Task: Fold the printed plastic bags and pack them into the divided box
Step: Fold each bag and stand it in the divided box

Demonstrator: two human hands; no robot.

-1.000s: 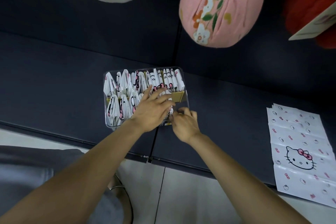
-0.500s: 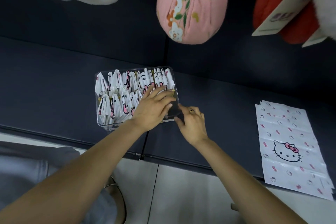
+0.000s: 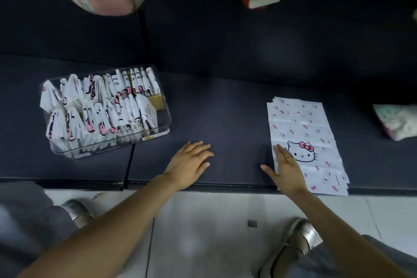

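On the dark cushion (image 3: 225, 108), the clear box (image 3: 165, 117) sits far to the left of the flat bags. It is packed with folded bags (image 3: 101, 108) standing on edge in two rows, a far row and a near row, with a tan divider (image 3: 156, 101) showing between the rows at the box's right end. The near row stops short of the right wall, and a little space shows there.

Between the box and the flat bags, nearer the cushion's front edge, the left hand (image 3: 188, 165) lies palm down over the dark surface. Its fingers are straight and slightly spread, and it holds nothing. Whether it touches the cushion or floats just above it cannot be told.

The right hand (image 3: 287, 169) is at the left edge of the flat bags. Its fingers are straight and lie on the lower left part of the top bag, with the thumb spread out to the left over the bare cushion. It grips nothing.

The flat bags (image 3: 302, 128) are a small stack of white printed sheets lying unfolded, their near end reaching just past the cushion's front edge. The top one shows a cartoon cat face with a pink bow, just right of the right hand's fingers.

Right of the flat bags, at the picture's edge, lies a crumpled pale bundle (image 3: 397, 122), too blurred to identify.
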